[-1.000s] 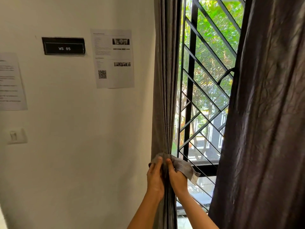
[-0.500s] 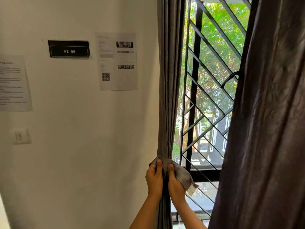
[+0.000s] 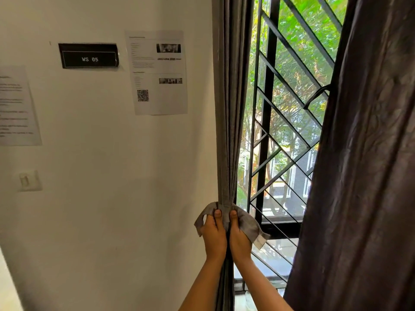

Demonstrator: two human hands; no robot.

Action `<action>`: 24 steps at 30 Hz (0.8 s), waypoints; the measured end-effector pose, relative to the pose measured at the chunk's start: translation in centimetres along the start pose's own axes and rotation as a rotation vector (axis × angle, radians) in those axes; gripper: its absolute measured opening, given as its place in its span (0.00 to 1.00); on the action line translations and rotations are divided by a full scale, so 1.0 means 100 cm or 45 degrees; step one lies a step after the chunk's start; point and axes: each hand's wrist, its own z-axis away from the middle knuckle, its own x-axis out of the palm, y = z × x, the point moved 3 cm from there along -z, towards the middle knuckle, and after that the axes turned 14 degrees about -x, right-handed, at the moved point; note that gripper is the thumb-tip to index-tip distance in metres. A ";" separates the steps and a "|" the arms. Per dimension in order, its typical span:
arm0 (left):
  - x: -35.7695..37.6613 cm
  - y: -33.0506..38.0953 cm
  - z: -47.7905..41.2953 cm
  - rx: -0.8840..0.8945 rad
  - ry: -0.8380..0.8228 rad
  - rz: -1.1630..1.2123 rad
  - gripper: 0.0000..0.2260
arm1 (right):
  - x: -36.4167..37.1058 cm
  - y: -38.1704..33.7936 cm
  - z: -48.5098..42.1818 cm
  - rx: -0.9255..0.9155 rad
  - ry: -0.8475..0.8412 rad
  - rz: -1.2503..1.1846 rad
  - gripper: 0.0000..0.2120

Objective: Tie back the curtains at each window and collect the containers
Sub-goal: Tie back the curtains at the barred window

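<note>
A grey curtain (image 3: 229,108) hangs gathered into a narrow bunch at the window's left edge. A grey fabric tie-back (image 3: 251,225) is wrapped round it at waist height, its ends sticking out to both sides. My left hand (image 3: 213,234) grips the tie's left end against the curtain, thumb up. My right hand (image 3: 239,236) grips the right end, whose loose tip hangs down to the right. A second, darker curtain (image 3: 363,176) hangs loose on the right, covering that side of the window. No containers are in view.
A black metal window grille (image 3: 280,131) with diagonal bars fills the gap between the curtains. On the white wall to the left are a black "WS 05" sign (image 3: 88,56), printed sheets (image 3: 157,71) and a light switch (image 3: 28,180).
Both hands have stayed on the tie at the curtain; the left end of the tie now shows out past my left hand. The camera has shifted slightly.
</note>
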 end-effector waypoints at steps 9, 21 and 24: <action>0.000 -0.008 -0.007 -0.009 0.002 0.025 0.14 | 0.008 0.004 -0.004 0.020 0.002 0.006 0.14; 0.005 -0.014 -0.015 -0.002 0.014 -0.092 0.10 | 0.002 0.008 -0.014 0.113 -0.014 0.087 0.14; 0.006 -0.014 -0.016 -0.015 -0.015 -0.131 0.10 | -0.001 0.013 -0.017 0.081 -0.041 0.134 0.14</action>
